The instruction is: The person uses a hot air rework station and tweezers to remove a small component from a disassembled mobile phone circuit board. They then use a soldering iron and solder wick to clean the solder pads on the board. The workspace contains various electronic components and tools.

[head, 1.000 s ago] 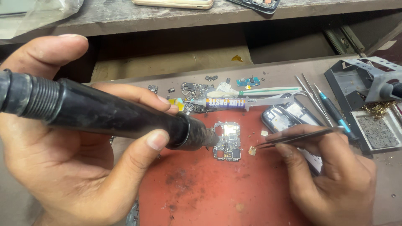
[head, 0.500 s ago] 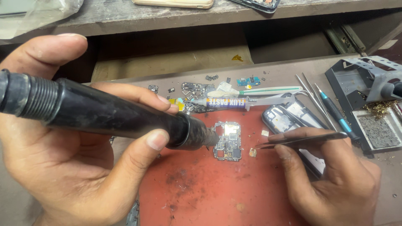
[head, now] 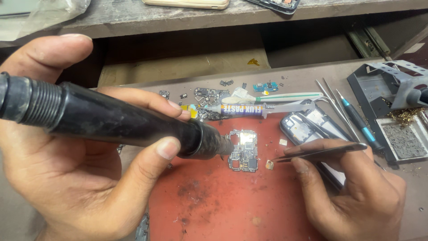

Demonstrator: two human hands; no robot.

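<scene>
Now a black hot-air tool (head: 111, 120) is gripped by the left hand (head: 76, 178) over a small circuit board (head: 243, 150) near the red mat's (head: 223, 205) top edge, while tweezers (head: 318, 153) are pinched by the right hand (head: 356, 192).

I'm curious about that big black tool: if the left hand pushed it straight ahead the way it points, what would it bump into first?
Probably the small green circuit board on the red mat: the left hand aims the black cylindrical hot-air tool right at its edge, though height above it is unclear.

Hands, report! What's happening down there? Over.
Left hand grips hot-air tool, nozzle at board. Right hand holds tweezers, tips at small chip. Nothing between.
</scene>
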